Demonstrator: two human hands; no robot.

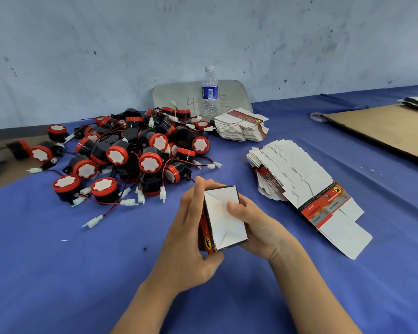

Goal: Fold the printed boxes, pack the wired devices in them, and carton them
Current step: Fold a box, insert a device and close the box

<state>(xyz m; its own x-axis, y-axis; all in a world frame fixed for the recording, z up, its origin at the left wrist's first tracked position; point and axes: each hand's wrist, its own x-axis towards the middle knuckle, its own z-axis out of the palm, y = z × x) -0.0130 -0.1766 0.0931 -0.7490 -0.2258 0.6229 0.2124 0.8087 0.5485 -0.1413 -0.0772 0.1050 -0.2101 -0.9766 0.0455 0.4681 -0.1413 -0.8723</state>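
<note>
**Closing the end of a light card box**

From the head camera, the printed box (223, 218) sits between my two hands, raised just above the blue tabletop (58, 273), its white folded end turned up toward me. It is thin card: light, stiff along the creases, easy to crush on the panels. I judge the safest hold is at the edges and corners, with pressure only on the flaps.

My left hand (191, 230) wraps the red printed side, fingers (199, 189) curled over the far edge and thumb under the near corner. My right hand (256, 225) cups the opposite side, its thumb pressing flat on the white flap. Both wrists angle inward, forearms coming up from the bottom of the view.

The wired devices (130, 153) lie heaped beyond my left fingers. The flat blanks (299, 182) fan out just right of my right fingers.
</note>
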